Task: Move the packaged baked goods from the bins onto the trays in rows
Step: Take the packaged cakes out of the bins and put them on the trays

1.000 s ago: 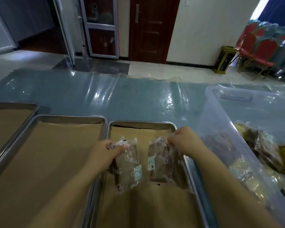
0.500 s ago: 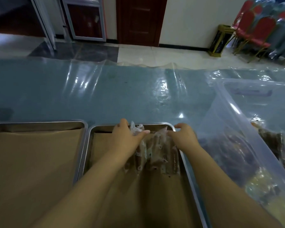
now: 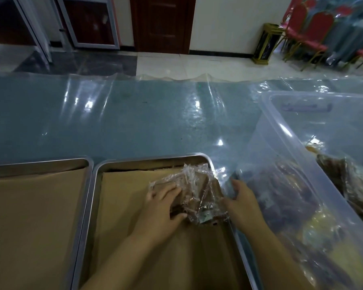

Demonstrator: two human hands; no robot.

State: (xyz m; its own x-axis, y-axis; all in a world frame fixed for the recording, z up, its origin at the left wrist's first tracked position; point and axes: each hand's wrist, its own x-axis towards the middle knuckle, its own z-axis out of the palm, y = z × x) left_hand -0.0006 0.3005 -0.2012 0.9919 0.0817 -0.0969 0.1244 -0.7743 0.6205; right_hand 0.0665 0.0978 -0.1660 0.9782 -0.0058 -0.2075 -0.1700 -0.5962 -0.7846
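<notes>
A: Moved since the earlier frame: packaged baked goods [image 3: 194, 195] carried from mid-tray to the far right corner of the right tray [image 3: 105, 166]; both hands followed them forward.

B: Position now?

A: Lying on the brown liner paper [image 3: 124, 206], bunched together, hard against the right rim and near the far rim. Count unclear; wrappers overlap and glare.

B: Left hand [image 3: 159, 210]?

A: Palm down on the left side of the packages, fingers [image 3: 172, 190] spread flat over the wrapper, thumb curled against the near edge. Pressing rather than pinching; no closed grasp visible.

B: Right hand [image 3: 242, 199]?

A: Open, fingers loosely curved, resting at the right rim just beside the packages. Contact with the wrapper not certain. Holding nothing.

B: Governing relation?

A: Long axis of the packages running near-to-far, roughly parallel to the right rim. Packages between the two hands. Clear bin [image 3: 285, 130] immediately right of the right hand, so right hand nearer for the next pick. Left tray [image 3: 88, 170] bare of goods.
</notes>
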